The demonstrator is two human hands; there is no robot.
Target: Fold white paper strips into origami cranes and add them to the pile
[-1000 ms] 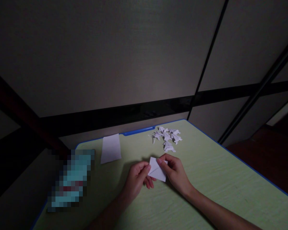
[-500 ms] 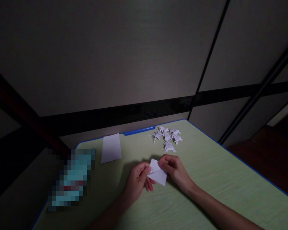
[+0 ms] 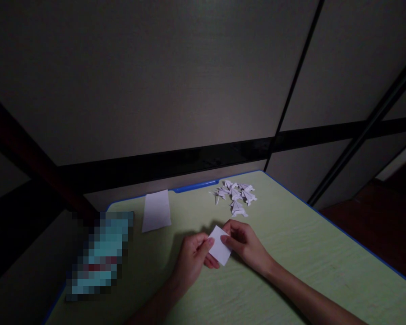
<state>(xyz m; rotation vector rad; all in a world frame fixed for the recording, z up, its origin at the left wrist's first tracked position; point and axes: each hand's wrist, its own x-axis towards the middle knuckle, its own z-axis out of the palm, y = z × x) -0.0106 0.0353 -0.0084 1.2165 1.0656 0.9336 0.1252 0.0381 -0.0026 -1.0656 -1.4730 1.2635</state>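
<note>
Between my two hands is a small white folded sheet of paper [image 3: 219, 253], held just above the green table [image 3: 291, 266] with one corner pointing away from me. My left hand [image 3: 194, 255] pinches its left corner, thumb on top and fingers curled underneath. On the right side, my right hand [image 3: 242, 239] grips it with the thumb flat on the upper face; the fingers behind are partly hidden. Beyond my right hand lies a group of several white folded paper figures [image 3: 237, 207], the closest one just past my fingers.
A flat white sheet of paper [image 3: 156, 211] lies at the back left. Nearer on the left edge is a blurred-out teal item [image 3: 104, 253]. A blue tray-like strip [image 3: 196, 186] runs along the table's back edge, against a panelled wall or cabinet [image 3: 176, 81].
The paper in my hands showed a slanting fold line across it; now its upper face looks plain and squarer. My hands have shifted only slightly.
</note>
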